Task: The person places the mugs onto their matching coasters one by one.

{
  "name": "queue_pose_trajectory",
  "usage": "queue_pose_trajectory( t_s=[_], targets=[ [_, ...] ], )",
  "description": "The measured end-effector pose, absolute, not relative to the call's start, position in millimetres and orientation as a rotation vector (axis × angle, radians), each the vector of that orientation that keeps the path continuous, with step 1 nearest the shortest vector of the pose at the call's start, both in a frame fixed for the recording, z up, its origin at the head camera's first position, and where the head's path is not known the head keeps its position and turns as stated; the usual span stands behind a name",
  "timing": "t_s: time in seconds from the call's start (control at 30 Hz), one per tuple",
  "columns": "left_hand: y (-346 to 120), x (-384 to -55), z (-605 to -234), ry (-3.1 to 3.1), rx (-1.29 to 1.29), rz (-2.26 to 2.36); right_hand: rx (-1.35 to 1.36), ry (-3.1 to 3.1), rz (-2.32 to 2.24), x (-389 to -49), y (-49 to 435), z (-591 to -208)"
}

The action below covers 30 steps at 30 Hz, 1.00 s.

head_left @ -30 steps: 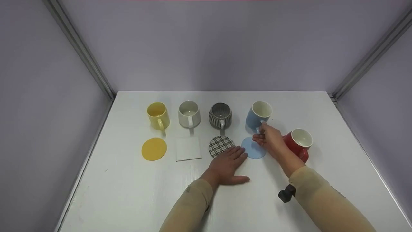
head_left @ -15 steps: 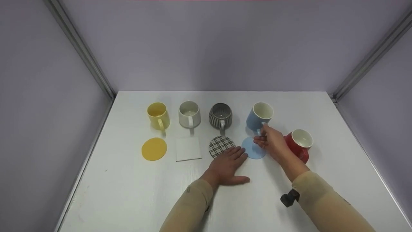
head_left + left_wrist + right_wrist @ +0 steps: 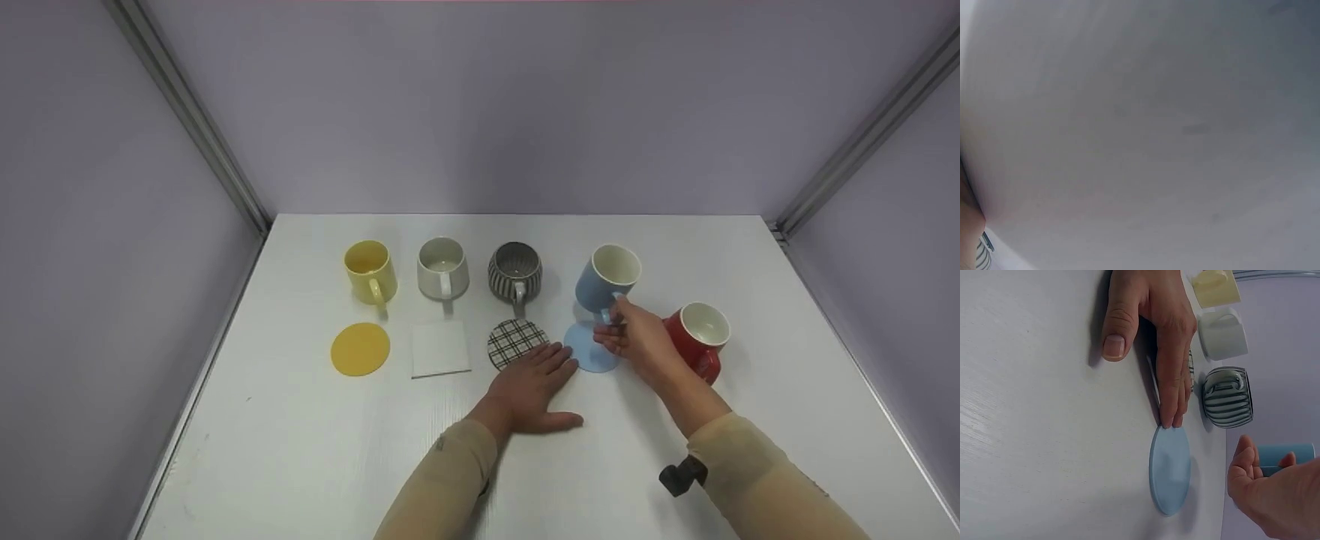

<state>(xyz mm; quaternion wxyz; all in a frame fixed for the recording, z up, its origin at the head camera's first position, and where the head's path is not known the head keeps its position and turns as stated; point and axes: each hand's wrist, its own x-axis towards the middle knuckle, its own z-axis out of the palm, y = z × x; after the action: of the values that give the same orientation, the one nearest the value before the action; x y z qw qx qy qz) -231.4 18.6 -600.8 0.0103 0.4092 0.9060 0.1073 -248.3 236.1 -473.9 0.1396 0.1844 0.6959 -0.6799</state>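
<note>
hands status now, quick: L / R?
Left hand: open, palm down, fingers extended, partly over the plaid coaster.
Right hand: closed, holding the blue mug by its handle.

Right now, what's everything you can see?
Yellow mug: 1, yellow, back left
White mug: 1, white, beside it
Striped mug: 1, grey, next along
Blue mug: 1, blue, back right
Red mug: 1, red, far right
Yellow coaster: 1, yellow, front left
White coaster: 1, white, beside it
Checked coaster: 1, black-and-white, middle
Blue coaster: 1, blue, front right
Table: 1, white, underneath
Walls: 3, greyish, around
Posts: 2, grey, corners
Gadget: 1, black, right cuff
Sleeves: 2, beige, arms
Left hand: 1, bare, partly over checked coaster
Right hand: 1, bare, holding blue mug
</note>
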Motion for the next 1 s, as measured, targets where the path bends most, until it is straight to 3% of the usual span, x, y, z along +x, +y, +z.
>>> queue_pose_trajectory(
  t_s=[1.0],
  targets=[
    [18.6, -232.0, -603.4, 2.823, 1.280, 0.362, 0.469, 2.075, -1.923, -222.8, 240.9, -467.1]
  ],
)
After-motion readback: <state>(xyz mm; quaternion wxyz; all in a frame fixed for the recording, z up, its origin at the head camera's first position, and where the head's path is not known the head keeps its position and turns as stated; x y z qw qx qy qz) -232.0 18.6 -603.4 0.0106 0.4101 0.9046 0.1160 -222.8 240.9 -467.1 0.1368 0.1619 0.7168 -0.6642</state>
